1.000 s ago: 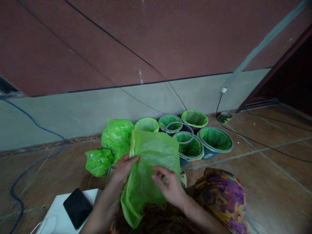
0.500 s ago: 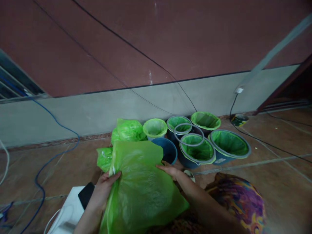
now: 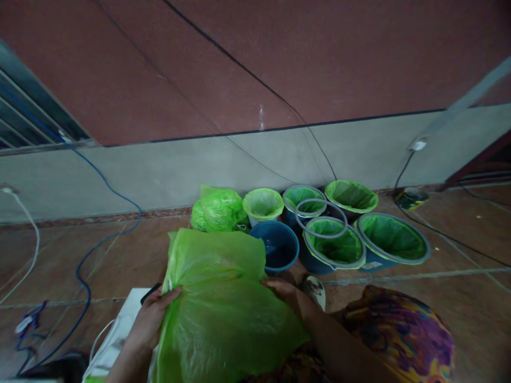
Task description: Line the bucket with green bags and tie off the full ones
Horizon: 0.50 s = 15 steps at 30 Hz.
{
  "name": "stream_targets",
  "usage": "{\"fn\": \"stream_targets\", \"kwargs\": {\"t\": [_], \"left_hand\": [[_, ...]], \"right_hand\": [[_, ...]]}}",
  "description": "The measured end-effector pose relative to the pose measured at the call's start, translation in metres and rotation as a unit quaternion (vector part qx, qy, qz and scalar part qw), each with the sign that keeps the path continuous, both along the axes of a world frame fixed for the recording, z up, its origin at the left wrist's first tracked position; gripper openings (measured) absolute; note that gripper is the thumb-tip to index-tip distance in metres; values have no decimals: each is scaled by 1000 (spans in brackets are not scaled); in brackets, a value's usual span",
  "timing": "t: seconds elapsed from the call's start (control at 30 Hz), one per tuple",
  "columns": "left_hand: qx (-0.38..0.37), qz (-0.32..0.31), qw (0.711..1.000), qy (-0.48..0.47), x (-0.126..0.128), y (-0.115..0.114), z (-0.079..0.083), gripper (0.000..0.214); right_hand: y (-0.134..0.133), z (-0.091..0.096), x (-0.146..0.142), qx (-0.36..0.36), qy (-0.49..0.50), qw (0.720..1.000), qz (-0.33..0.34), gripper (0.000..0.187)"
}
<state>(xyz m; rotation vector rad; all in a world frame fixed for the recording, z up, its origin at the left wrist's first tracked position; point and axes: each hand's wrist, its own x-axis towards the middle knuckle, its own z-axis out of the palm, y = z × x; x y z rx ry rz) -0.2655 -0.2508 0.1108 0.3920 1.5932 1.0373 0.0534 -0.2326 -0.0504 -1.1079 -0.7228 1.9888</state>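
A large translucent green plastic bag is spread out in front of me, above my lap. My left hand pinches its left edge, thumb on top and fingers behind the plastic. My right hand grips the opposite edge, its fingers partly hidden. Just beyond the bag stands a blue bucket with no liner, partly covered by the bag. Beside and behind it are several bins with green liners, such as the grey-rimmed bin. A loose grey ring lies across two of them.
Bunched green bags lie against the wall. A white surface with a dark phone-like object is at my left. A blue cable crosses the floor. Patterned cloth covers my knee, and a small can stands far right.
My hands have moved slightly apart, and the green bag is spread a little wider. The view has turned left, so the bins appear farther right.
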Motion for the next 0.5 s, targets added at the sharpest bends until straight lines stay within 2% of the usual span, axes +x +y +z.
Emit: {"fn": "stream_targets", "kwargs": {"t": [0.03,0.1,0.17,0.23,0.3,0.37,0.5], "left_hand": [[-3,0,1000,-1,-3,1,-1,14],[-5,1,1000,-5,-8,4,-4,16],[-3,2,1000,-7,-10,6,-5,20],[9,-7,1000,-3,-9,9,-5,27],[33,-28,999,1,-6,11,-5,38],[77,-43,996,7,-3,15,-4,50],[181,3,982,58,3,24,9,70]], "right_hand": [[5,-2,3,-24,13,1000,-5,42],[18,-3,14,-58,17,996,-62,44],[30,1,33,-62,6,988,-138,52],[37,13,55,-41,3,986,-163,63],[41,32,76,6,-1,988,-152,68],[43,56,93,57,-9,987,-148,64],[47,105,112,124,-18,978,-167,43]]}}
